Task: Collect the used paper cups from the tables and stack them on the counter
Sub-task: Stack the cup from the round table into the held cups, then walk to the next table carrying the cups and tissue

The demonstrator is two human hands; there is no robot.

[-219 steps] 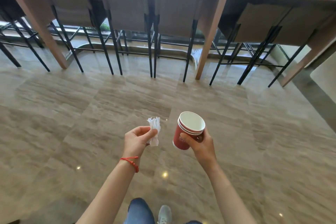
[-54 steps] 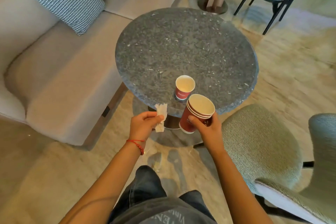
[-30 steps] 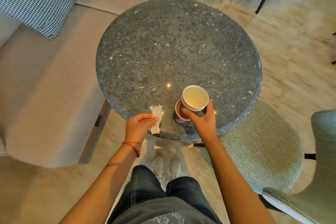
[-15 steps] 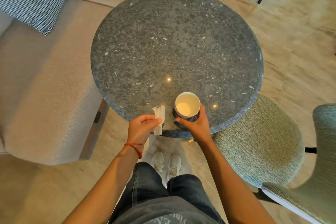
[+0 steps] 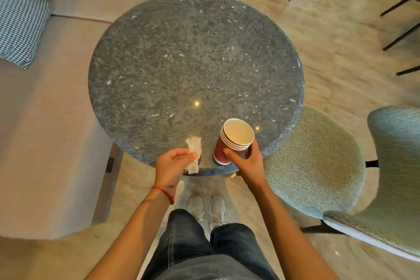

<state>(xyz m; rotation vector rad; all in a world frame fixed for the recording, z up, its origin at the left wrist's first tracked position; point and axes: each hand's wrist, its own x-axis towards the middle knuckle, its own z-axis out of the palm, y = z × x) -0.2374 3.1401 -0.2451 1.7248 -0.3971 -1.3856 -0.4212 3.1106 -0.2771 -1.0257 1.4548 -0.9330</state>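
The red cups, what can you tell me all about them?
The red cups are paper cups nested into one stack; about four cream rims show at the top. The outsides are dark red, the inside of the top cup pale and looks empty. The stack leans a little. The right hand grips it low on the side, at the near edge of the round grey stone table. Whether its base touches the tabletop is unclear.

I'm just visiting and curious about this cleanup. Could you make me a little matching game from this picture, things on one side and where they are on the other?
Things:
1. stack of red paper cups
2. crumpled napkin
3. houndstooth cushion
4. red string bracelet

Places:
A. on the beige sofa
B. pinched in the left hand
C. around the left wrist
D. gripped by the right hand

Pairs: 1-D, 2-B, 3-A, 4-C
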